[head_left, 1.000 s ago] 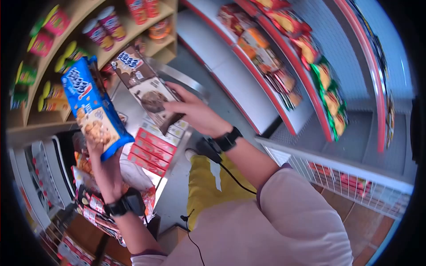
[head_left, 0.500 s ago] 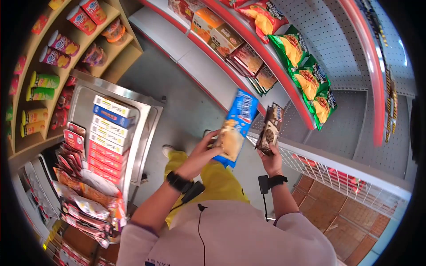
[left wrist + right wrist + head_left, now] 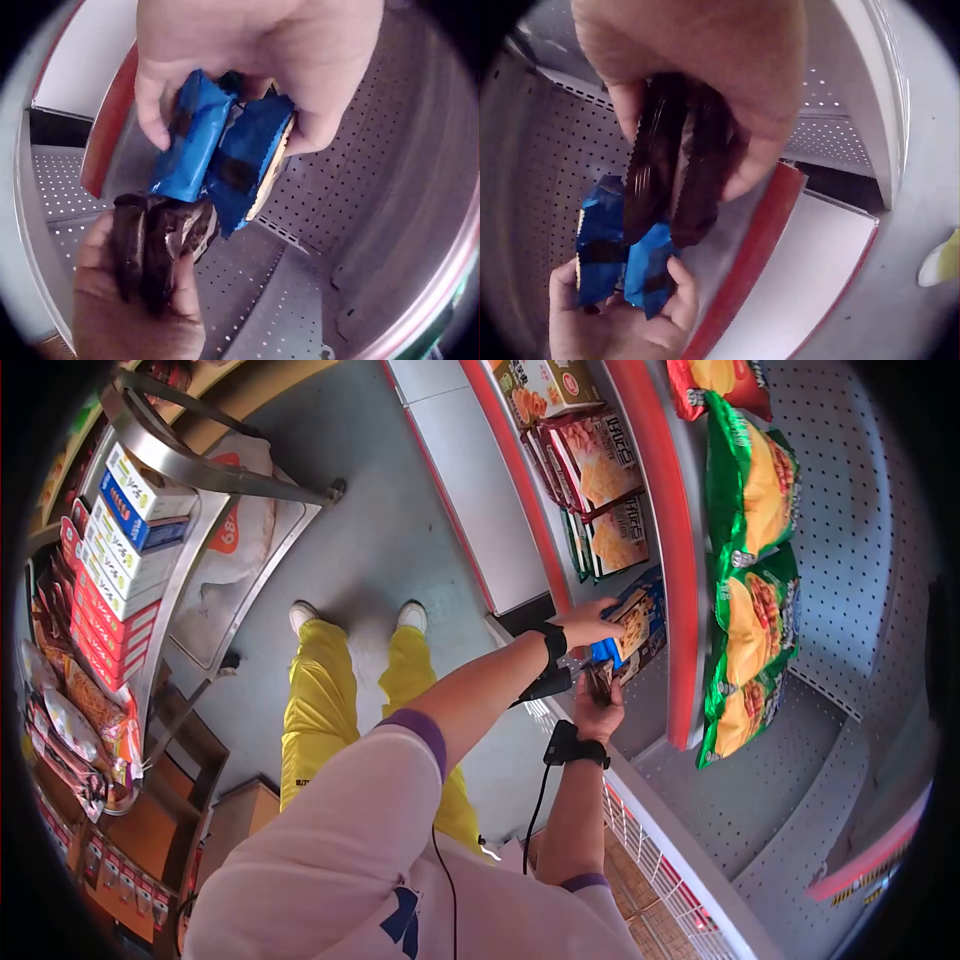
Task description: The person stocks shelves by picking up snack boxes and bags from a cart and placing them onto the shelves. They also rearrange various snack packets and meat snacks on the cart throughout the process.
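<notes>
My left hand [image 3: 588, 628] grips two blue cookie packs [image 3: 632, 625] from above, over a low perforated shelf [image 3: 672, 785]. In the left wrist view the blue packs [image 3: 193, 135] lie side by side between my thumb and fingers. Just nearer to me, my right hand [image 3: 600, 710] holds two dark brown cookie packs [image 3: 603, 682]. Their crimped ends show in the right wrist view, where the brown packs [image 3: 651, 172] overlap the blue packs [image 3: 604, 262]. Both pairs are close together beside the red shelf edge [image 3: 112, 142].
Boxed biscuits [image 3: 600, 460] stand on the shelf just beyond my hands. Green chip bags [image 3: 740, 620] line the red-edged shelf [image 3: 683, 690] to the right. A white wire rack [image 3: 655, 860] runs near my right arm. At left is a metal cart [image 3: 215, 630] with stacked boxes [image 3: 120, 570].
Both hands have moved right with their packs, away from the cart and down to the low shelf. The head view has turned right, and the blue and brown packs have come together.
</notes>
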The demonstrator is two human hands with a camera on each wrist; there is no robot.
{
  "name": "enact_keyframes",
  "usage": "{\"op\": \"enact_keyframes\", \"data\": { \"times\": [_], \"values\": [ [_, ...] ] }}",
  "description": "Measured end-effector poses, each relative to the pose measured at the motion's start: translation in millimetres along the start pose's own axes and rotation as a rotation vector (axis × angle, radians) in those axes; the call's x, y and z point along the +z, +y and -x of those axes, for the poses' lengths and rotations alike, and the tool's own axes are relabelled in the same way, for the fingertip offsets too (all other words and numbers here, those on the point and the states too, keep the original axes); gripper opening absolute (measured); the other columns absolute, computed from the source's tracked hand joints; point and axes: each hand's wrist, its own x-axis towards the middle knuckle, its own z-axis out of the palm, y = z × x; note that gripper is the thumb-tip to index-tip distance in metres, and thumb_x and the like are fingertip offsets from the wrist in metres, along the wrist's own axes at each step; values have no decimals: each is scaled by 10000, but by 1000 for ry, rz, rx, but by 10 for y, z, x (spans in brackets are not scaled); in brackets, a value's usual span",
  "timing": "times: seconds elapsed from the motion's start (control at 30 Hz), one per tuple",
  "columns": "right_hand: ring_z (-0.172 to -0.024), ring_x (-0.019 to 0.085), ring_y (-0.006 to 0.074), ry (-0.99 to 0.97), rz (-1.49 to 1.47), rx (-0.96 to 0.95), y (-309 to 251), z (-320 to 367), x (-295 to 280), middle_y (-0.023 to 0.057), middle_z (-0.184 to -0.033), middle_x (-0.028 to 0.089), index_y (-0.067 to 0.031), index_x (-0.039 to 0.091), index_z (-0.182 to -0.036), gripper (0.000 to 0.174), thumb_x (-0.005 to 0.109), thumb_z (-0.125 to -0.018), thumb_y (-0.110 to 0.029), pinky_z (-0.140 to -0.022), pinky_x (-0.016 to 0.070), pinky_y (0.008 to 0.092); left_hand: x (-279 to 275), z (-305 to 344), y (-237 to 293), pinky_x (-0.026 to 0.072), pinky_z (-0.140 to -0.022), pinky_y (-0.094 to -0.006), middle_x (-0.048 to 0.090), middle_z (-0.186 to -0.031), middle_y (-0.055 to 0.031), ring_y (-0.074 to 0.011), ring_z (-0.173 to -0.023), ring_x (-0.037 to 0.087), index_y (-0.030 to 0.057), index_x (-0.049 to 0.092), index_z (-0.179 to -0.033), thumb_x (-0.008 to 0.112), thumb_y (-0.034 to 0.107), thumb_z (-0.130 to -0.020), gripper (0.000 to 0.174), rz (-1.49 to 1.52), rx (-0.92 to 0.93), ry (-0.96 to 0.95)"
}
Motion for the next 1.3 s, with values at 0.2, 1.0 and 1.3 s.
{"op": "enact_keyframes", "data": {
  "times": [0.2,1.0,1.3],
  "values": [
    [-1076,559,325,-29,-3,30,38,-443,34,169,-1136,604,38,534,-1152,346,555,-890,-187,-961,413,485,-136,-270,-263,416,-946,-343,528,-1218,-246,-326,-1126,525,-39,475,-1258,692,386,-689,743,-189,139,202],
    [-1089,552,247,-144,403,-32,-9,-779,46,89,-1240,537,-100,373,-1326,442,527,-913,-125,-878,473,389,39,28,-577,465,-847,-365,602,-1036,-199,-343,-984,588,15,527,-1143,621,187,-801,395,-40,191,594],
    [-1003,557,194,227,979,-22,6,-562,344,45,-1138,542,-84,459,-1225,394,527,-923,-329,-815,468,343,-739,1328,-1681,438,-654,-214,571,-888,11,-78,-795,540,114,552,-1080,594,117,-856,228,202,-119,432]
  ]
}}
